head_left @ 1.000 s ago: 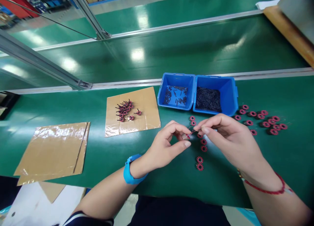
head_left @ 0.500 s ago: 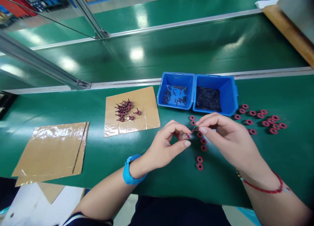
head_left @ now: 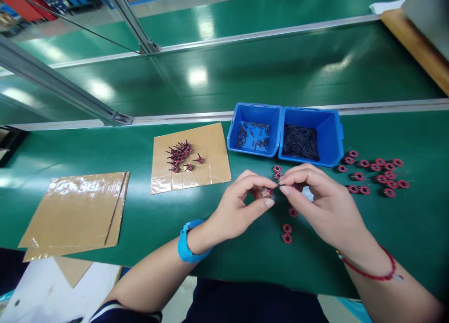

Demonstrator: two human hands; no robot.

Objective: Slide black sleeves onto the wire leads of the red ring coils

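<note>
My left hand (head_left: 242, 201) pinches a small red motor stator (head_left: 266, 192) between thumb and forefinger. Against its right side, the thumb and forefinger of my right hand (head_left: 310, 189) close on a thin black tube (head_left: 279, 185), mostly covered by the fingertips. Below and behind the hands, several loose stators (head_left: 287, 228) stand in a rough column on the green table. The left blue bin (head_left: 231, 138) contains scattered short black tubes (head_left: 257, 143). A dense heap of black tubes (head_left: 300, 143) fills part of the right blue bin (head_left: 329, 135).
A cardboard sheet (head_left: 210, 168) at centre left carries a cluster of stators with black tubes sticking out (head_left: 180, 154). More bare stators (head_left: 386, 173) lie to the right. Further cardboard (head_left: 77, 210) covers the left side. A metal rail (head_left: 196, 117) runs behind the bins.
My right hand's fingertips have come down and closer to the stator, where a dark piece now shows between them. My left hand keeps its hold. The view has shifted slightly.
</note>
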